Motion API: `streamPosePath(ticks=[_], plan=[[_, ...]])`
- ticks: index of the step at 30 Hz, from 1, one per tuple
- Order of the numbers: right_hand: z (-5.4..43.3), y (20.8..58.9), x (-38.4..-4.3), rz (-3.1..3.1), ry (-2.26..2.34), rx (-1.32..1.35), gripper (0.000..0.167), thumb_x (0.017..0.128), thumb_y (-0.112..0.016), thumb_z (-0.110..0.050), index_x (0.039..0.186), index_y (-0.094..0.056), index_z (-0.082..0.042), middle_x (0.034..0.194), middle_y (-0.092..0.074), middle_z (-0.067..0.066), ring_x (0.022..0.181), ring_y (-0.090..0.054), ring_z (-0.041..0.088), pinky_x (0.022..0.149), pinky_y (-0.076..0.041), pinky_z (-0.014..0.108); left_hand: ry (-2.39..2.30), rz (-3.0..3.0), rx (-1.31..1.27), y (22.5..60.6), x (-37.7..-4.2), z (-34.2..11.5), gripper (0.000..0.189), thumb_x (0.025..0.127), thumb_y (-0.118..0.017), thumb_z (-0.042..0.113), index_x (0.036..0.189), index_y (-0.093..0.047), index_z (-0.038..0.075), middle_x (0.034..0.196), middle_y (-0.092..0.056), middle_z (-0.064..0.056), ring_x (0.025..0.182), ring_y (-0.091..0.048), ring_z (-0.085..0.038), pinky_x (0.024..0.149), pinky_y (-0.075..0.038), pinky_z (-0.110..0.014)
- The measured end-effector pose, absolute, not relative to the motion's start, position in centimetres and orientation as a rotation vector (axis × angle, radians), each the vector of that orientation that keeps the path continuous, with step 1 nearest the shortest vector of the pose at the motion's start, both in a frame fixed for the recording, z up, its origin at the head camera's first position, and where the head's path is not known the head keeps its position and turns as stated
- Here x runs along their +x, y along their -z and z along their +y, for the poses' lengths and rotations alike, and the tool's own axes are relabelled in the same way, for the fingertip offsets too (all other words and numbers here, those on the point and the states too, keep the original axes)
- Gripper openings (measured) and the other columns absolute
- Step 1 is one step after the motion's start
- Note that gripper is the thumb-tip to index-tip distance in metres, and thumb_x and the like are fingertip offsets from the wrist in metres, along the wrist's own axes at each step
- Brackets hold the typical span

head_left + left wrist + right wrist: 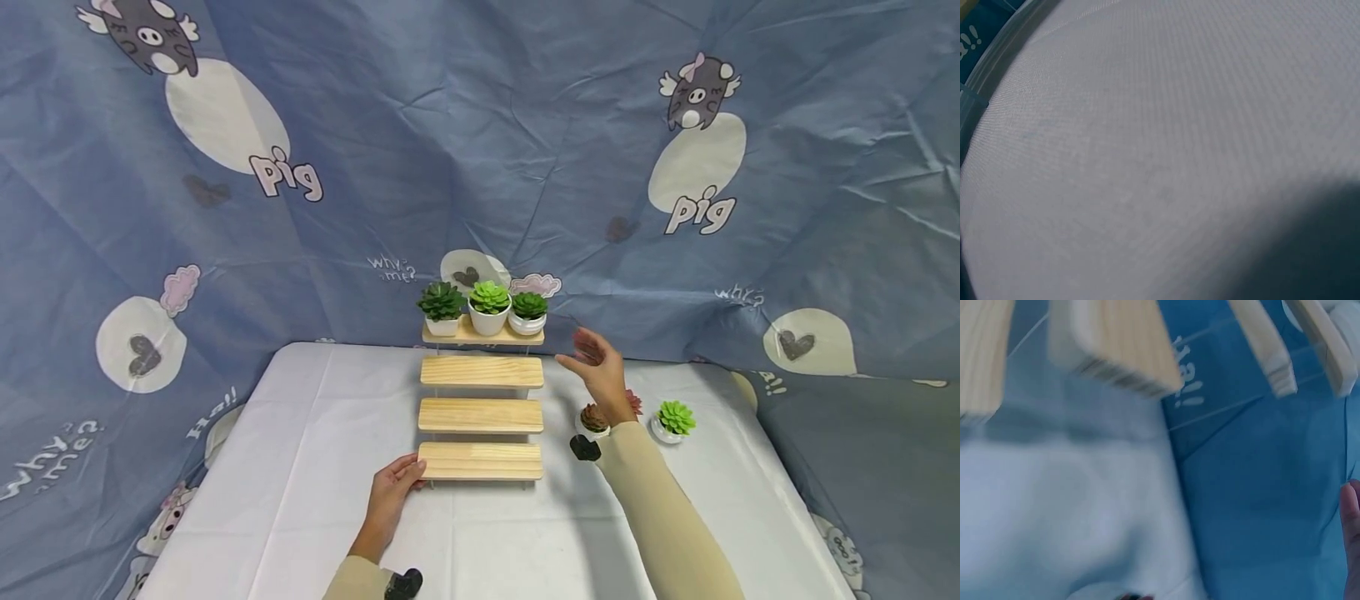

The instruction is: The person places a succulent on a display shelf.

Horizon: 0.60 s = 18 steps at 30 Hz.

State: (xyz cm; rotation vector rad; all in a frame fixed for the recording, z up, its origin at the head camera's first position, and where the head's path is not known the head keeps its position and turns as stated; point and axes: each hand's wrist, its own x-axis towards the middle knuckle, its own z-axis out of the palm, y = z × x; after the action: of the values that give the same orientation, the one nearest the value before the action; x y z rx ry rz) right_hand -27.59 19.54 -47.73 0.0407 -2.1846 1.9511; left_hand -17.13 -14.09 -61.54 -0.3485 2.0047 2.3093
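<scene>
A wooden stand [481,372] with stepped boards on clear side panels stands on the table. My left hand [392,493] holds the left end of its lowest board, thumb near the board's edge. Three potted succulents line the top board: a dark green one [441,307], a light green one [490,305] in the middle and a mid-green one [528,312] at right. To the right of the stand, my right hand [602,375] is raised with thumb and fingers spread and nothing between them. In the right wrist view, fingers [1352,515] show at the right edge, apart from the board ends.
Beneath the right forearm are a brownish succulent [593,418] in a white pot and a partly hidden red succulent [634,402]. Farther right sits a bright green succulent [673,422]. A white cloth [315,467] covers the table; a blue patterned curtain [450,150] hangs behind.
</scene>
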Motion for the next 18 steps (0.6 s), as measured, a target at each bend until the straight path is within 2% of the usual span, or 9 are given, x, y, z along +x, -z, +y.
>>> streamPosePath(ticks=[5, 11, 18], plan=[[20.9, 49.2, -26.2, -2.190, -1.944, -0.034, 0.068, 0.080, -0.079, -0.007, 0.138, -0.046, 0.000, 0.136, -0.050, 0.019, 0.126, -0.047, 0.031, 0.108, -0.038, 0.038, -2.323, 1.985, -0.341, 61.8, -17.2, -14.0, 0.041, 0.090, -0.067, 0.009, 0.120, -0.054, -0.017, 0.091, -0.070, -0.006, 0.074, -0.064, -0.007, 0.070, -0.055, -0.020], [22.5, 51.4, -24.5, -2.249, -1.903, -0.109, 0.068, 0.080, -0.080, -0.015, 0.138, -0.047, -0.003, 0.137, -0.049, 0.016, 0.126, -0.045, 0.030, 0.110, -0.034, 0.046, -2.337, 1.991, -0.308, 61.9, -17.0, -14.1, 0.043, 0.090, -0.067, 0.008, 0.119, -0.052, -0.019, 0.088, -0.069, -0.004, 0.073, -0.064, -0.007, 0.068, -0.055, -0.020], [23.5, 53.6, -23.0, -2.156, -1.937, -0.192, 0.064, 0.080, -0.079, -0.011, 0.136, -0.049, -0.004, 0.131, -0.053, 0.010, 0.123, -0.048, 0.019, 0.109, -0.035, 0.038, -2.327, 1.993, -0.299, 61.8, -17.2, -14.3, 0.043, 0.090, -0.067, 0.009, 0.120, -0.053, -0.019, 0.088, -0.069, -0.003, 0.073, -0.063, -0.007, 0.069, -0.055, -0.021]])
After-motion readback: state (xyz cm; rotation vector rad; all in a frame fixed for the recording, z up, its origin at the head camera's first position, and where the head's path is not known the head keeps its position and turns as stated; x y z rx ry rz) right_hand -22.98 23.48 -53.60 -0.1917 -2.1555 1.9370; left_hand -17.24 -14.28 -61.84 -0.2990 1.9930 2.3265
